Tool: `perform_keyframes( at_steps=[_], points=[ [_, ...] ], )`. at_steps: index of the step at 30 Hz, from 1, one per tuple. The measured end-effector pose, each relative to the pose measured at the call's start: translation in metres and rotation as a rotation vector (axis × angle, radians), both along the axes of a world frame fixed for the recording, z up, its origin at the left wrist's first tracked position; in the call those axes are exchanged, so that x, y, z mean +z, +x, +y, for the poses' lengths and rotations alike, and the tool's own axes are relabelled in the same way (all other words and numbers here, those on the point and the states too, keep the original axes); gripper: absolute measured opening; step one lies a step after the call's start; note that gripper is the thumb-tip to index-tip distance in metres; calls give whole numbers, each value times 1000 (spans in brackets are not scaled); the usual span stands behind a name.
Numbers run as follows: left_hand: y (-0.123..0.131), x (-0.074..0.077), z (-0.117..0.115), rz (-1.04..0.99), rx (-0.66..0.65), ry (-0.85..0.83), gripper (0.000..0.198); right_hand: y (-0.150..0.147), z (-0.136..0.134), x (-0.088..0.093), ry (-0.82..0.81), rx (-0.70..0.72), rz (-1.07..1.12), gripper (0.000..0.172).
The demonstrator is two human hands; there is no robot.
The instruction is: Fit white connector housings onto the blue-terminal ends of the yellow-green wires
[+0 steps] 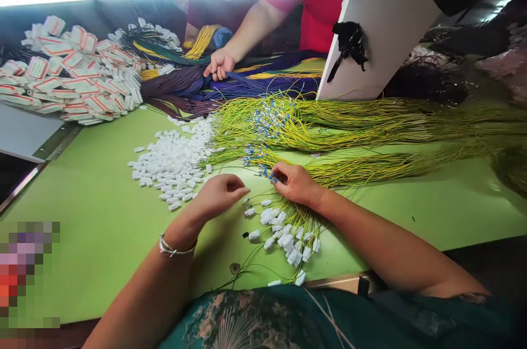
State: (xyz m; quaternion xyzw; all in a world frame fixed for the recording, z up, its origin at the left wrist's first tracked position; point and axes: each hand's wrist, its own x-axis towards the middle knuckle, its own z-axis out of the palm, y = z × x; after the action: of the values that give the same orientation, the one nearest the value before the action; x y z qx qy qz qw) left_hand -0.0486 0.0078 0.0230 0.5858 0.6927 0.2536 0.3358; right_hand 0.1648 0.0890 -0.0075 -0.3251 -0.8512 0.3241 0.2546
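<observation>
My left hand (219,193) is closed in a pinch just right of a heap of small white plastic connectors (175,165); what it pinches is too small to make out. My right hand (294,183) is closed on thin yellow-green wires (349,135) with blue tips, near the loose end of a long bundle that runs off to the right. In front of both hands lies a small bunch of wires fitted with white connectors (288,239), spread on the green table (90,217).
Across the table another person in red rests a hand (219,63) on purple and yellow wire bundles (230,85). A pile of red-and-white labelled tags (69,72) lies far left. A white board (379,25) leans at the back right. The table's metal edge runs down the left.
</observation>
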Motion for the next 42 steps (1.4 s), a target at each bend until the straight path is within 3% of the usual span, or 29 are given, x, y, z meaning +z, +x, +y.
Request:
perform_keyframes(
  at_steps=[4,12,16,20,22,25,29,33,38,42],
  points=[
    [-3,4,-7,315,-241,43,9,0,-2,3,1,-23,-23,24],
    [8,2,-5,355,-251,74,16,-2,-2,3,53,35,-38,16],
    [-11,12,-3,270,-127,113,17,-2,1,-1,5,59,20,14],
    [-57,32,-11,192,290,171,20,-1,3,-7,0,51,19,18],
    [-76,36,-18,173,425,192,19,-2,2,-8,-7,24,8,21],
    [-83,24,-25,191,380,164,19,-4,0,-5,-15,-35,-13,21],
    [-65,-3,-22,317,294,256,24,-6,-3,-2,10,-63,-35,12],
    [-55,-18,-13,527,166,304,18,-8,-5,-1,-12,-97,-12,11],
    [-61,-20,-11,534,128,370,20,-10,-7,4,-49,-147,-8,12],
    [-51,-3,-11,414,260,500,23,-10,-6,6,-80,-170,-2,12]
  ],
)
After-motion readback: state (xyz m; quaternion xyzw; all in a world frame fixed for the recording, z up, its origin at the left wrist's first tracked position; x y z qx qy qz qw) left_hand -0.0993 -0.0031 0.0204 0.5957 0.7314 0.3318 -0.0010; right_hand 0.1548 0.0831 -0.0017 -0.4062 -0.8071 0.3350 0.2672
